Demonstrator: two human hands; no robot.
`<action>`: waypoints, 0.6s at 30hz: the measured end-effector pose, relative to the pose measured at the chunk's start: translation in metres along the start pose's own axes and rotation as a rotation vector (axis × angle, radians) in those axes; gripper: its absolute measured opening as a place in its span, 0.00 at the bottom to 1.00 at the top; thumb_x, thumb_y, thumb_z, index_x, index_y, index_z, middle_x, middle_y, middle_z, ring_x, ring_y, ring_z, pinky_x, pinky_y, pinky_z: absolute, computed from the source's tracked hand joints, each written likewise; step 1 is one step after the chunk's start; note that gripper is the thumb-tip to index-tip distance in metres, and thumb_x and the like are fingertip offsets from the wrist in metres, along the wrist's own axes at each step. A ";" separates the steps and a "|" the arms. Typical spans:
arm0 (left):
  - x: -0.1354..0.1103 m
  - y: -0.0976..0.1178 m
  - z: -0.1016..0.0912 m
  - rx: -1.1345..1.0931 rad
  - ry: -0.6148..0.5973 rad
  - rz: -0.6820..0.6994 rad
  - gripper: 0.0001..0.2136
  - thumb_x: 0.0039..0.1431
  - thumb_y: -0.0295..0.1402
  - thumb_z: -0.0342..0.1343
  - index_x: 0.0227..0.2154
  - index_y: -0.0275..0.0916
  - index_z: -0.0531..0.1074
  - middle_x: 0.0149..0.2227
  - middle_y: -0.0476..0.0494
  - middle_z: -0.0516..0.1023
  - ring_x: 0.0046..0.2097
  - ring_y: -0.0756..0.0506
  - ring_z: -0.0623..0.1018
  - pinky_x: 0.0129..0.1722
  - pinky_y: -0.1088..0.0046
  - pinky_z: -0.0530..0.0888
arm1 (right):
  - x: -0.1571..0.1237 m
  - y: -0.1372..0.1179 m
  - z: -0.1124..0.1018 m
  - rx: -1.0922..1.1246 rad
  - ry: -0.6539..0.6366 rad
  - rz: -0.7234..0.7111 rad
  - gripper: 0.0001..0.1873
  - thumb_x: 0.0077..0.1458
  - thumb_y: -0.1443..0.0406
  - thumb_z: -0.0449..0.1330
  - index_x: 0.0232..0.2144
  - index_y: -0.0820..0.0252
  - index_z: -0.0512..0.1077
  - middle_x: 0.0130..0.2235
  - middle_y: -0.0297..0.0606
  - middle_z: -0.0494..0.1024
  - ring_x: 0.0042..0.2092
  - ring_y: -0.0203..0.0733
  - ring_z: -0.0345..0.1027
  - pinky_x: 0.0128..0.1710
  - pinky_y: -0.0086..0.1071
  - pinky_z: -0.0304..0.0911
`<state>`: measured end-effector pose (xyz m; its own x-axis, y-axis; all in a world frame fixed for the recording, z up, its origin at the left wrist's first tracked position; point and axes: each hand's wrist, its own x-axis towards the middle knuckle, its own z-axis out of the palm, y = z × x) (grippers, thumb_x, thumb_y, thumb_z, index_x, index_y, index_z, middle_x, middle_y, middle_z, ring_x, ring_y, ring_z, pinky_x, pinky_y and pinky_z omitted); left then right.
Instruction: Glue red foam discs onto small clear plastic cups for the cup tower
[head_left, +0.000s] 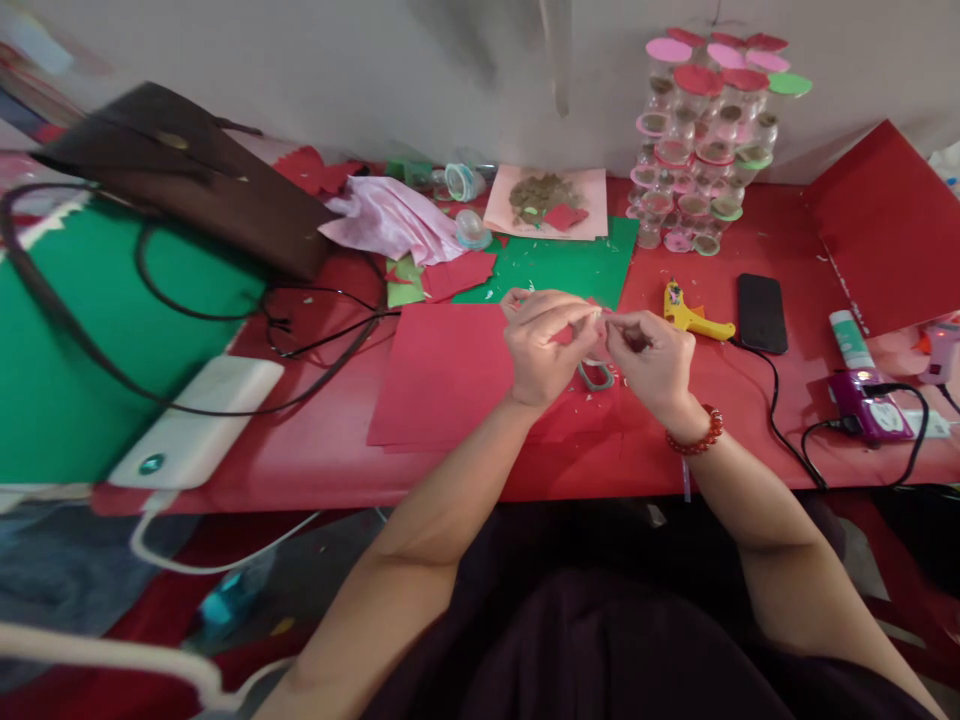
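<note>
A small piece (602, 322), too blurred to identify, sits between the fingertips; left hand (549, 345) and right hand (654, 358) both pinch it, probably for fine control; scissors (596, 376) and glue gun (699, 320) lie near, seemingly for easy reach.

Glue gun (696, 318) is bright yellow, and it really pops on that red tabletop (772, 235). Right of the gun: an all-black phone (762, 313), then a purple plug box (862, 408). Behind it, clear stacked cups (690, 160) topped with a random mix of pink, red and green discs. Left of it: plain red paper (446, 370), solid green sheet (562, 270), pale pink sheet (598, 195) with a brown patch, plus shiny pale-pink cloth (401, 220).
</note>
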<state>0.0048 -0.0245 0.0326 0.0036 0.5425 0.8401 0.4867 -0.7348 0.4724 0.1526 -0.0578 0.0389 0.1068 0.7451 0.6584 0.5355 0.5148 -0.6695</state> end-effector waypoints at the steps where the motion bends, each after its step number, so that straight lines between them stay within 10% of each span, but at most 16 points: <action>1: 0.001 0.001 -0.001 -0.031 0.000 -0.003 0.06 0.64 0.35 0.62 0.31 0.48 0.81 0.33 0.52 0.85 0.38 0.46 0.83 0.51 0.58 0.70 | 0.000 -0.001 0.000 0.018 -0.004 0.018 0.08 0.59 0.65 0.61 0.29 0.57 0.78 0.22 0.28 0.75 0.22 0.30 0.63 0.25 0.26 0.61; 12: 0.013 -0.022 0.000 -0.420 0.177 -0.531 0.08 0.62 0.40 0.61 0.28 0.44 0.76 0.31 0.50 0.80 0.37 0.48 0.80 0.43 0.68 0.77 | 0.003 0.000 -0.003 -0.018 0.044 0.070 0.08 0.59 0.62 0.61 0.29 0.57 0.78 0.19 0.26 0.69 0.22 0.30 0.60 0.24 0.26 0.57; 18: 0.012 -0.034 0.003 -0.410 0.019 -0.626 0.16 0.70 0.40 0.49 0.24 0.43 0.63 0.27 0.49 0.72 0.33 0.49 0.77 0.41 0.70 0.77 | 0.000 0.006 -0.003 -0.100 0.039 -0.096 0.07 0.60 0.64 0.61 0.29 0.55 0.76 0.22 0.27 0.71 0.24 0.31 0.63 0.28 0.27 0.61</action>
<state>-0.0090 0.0077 0.0257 -0.1839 0.9047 0.3844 0.0286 -0.3859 0.9221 0.1587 -0.0560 0.0358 0.0831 0.6763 0.7319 0.6255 0.5363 -0.5666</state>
